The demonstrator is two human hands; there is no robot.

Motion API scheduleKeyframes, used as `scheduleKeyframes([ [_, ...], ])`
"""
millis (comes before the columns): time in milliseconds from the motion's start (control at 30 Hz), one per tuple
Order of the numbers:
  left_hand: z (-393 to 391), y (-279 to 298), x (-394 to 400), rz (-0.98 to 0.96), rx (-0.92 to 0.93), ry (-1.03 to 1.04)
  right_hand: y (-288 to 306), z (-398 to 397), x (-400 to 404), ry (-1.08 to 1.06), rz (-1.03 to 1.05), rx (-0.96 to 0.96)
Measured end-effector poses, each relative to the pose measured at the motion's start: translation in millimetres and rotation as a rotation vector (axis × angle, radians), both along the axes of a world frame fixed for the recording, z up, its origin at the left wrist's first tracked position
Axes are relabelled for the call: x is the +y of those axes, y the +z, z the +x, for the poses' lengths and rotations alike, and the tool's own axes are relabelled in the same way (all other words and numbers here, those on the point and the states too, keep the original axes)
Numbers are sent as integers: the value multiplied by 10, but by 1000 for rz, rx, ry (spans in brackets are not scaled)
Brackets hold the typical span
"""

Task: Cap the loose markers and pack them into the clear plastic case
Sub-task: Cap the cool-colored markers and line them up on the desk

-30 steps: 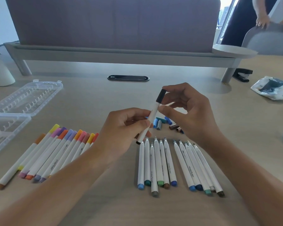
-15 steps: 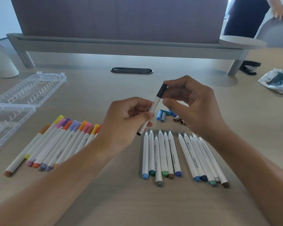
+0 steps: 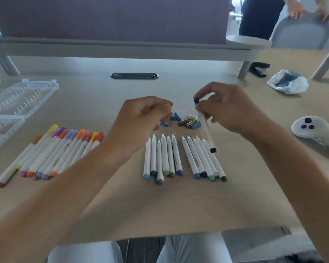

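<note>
Right hand (image 3: 230,109) grips white black-capped marker (image 3: 205,126) above loose coloured caps (image 3: 188,121). Left hand (image 3: 141,118) beside caps, fingers curled, contents cannot tell.

- The black marker (image 3: 205,126) has a white body with a black cap and a black end.
- The capped markers (image 3: 61,150) at left are white, with caps in yellow, pink, orange, purple and brown.
- The uncapped markers (image 3: 179,158) are white, with ends in blue, green, grey and brown.
- The loose caps (image 3: 186,121) are blue, green, brown and white.
- The case (image 3: 17,99) is clear.
- The table (image 3: 160,205) is light beige.
- The controller (image 3: 311,130) is white with black buttons.
</note>
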State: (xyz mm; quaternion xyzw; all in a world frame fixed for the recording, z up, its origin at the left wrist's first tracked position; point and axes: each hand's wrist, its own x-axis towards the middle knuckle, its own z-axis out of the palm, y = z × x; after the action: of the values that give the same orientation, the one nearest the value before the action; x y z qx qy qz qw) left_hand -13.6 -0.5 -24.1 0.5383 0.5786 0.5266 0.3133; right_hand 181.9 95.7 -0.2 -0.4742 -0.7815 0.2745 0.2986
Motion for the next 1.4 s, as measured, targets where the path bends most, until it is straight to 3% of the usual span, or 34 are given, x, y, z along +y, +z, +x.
scheduleKeyframes([
  [133,225,2,-135,23,119,71,-220,426,-234,-94,-22,-216],
  [267,478,-82,-301,52,275,78,-498,597,-379,-137,-11,-274],
  [433,742,-75,-399,142,296,94,-647,648,-360,-214,26,-119],
  [633,831,-182,-454,1,647,44,-814,884,-537,-152,21,69],
  [867,1127,-414,-472,-54,997,-160,-897,928,-557,-113,29,111],
  [1100,1051,-456,-484,16,993,7,-876,956,-591,-79,44,80],
  [1233,1147,-338,-305,-58,1026,129,-871,1000,-576,-99,20,113],
  [1400,1238,-293,-94,-159,1091,211,-917,1121,-552,-75,123,-17],
])
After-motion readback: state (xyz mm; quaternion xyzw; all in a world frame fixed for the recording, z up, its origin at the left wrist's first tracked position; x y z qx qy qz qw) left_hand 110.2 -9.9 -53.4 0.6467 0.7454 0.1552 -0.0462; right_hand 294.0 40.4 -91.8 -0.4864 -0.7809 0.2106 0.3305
